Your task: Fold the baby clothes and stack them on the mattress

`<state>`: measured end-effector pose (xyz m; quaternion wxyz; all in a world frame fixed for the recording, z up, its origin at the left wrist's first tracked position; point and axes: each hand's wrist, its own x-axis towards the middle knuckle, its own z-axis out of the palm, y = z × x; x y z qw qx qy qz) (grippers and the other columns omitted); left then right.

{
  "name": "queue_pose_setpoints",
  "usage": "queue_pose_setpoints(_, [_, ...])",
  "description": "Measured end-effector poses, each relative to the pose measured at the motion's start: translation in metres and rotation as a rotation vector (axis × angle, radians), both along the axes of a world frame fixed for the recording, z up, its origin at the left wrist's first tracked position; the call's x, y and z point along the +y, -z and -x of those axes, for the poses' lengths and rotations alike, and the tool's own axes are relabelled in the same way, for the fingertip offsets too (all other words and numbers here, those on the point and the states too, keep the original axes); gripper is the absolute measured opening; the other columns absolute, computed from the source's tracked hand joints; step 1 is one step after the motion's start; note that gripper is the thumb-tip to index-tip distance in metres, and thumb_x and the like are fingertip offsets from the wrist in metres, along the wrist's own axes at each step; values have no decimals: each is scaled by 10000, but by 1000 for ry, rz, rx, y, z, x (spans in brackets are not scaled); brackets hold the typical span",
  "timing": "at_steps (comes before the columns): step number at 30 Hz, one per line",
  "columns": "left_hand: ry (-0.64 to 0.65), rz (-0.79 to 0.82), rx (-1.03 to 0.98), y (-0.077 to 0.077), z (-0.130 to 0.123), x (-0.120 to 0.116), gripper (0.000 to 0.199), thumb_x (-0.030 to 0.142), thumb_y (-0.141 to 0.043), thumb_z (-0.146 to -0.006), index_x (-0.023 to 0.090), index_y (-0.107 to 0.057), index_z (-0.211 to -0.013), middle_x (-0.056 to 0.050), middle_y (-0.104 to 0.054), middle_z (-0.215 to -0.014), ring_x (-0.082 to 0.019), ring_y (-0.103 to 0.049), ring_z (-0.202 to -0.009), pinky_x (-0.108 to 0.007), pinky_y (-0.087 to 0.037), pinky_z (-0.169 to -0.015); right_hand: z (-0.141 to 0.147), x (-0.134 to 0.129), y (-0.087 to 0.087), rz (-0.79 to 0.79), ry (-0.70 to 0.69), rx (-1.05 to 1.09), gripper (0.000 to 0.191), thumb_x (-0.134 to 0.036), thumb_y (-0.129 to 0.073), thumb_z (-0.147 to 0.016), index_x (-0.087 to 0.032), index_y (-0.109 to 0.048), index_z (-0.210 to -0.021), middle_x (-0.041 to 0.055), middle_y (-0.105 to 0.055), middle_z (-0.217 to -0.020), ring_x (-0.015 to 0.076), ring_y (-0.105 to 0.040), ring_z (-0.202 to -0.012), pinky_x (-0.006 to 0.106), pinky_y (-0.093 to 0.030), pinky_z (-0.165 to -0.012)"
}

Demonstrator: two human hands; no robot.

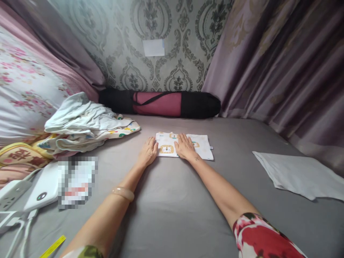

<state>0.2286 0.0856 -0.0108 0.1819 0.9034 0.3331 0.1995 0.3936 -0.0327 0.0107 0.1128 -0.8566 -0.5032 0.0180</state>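
A white cloth (pixel 204 146) with lion-face prints lies folded into a flat rectangle on the grey bed sheet (pixel 166 200). A small tag sticks out at its right edge. My right hand (pixel 185 146) rests flat on top of the cloth near its middle, with the fingers stretched out. At the cloth's left edge is my left hand (pixel 149 151), palm down with fingers extended, its fingertips beside or just touching the fabric. Neither hand grips anything. Part of the print is covered by my right hand.
Crumpled clothes (pixel 83 118) are heaped at the left, near a white power bank (pixel 47 184) with cables and a power strip (pixel 12 193). Another folded light cloth (pixel 298 173) lies at the right. A black and maroon long bag (pixel 158 104) lies along the wall.
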Motion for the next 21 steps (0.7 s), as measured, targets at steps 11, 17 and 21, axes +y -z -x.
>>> queue_pose_setpoints(11, [-27,24,-23,-3,-1,-1,504,309,-244,-966,53,-425,-1361,-179,-433,-1461,-232,-331,-1404,-378,-257,-1161,22,26,7,-51,-88,20,626,-385,-216,-985,-18,-270,-1490,131,-223,-1575,231,-150,-1456,376,-48,-1175])
queue_pose_setpoints(17, [-71,94,-142,-3,1,2,486,319,-250,-957,96,-453,-1338,-161,-495,-1411,-222,-417,-1348,-397,-314,-1135,34,45,-7,-35,-72,48,623,-367,-240,-981,-8,-265,-1489,149,-205,-1577,259,-138,-1459,415,-46,-1175])
queue_pose_setpoints(21, [-78,114,-200,-2,1,4,486,324,-257,-951,99,-468,-1325,-157,-513,-1393,-217,-447,-1323,-395,-323,-1132,47,61,-1,-59,-109,45,615,-364,-238,-978,-25,-274,-1490,137,-239,-1570,243,-154,-1456,393,-52,-1174])
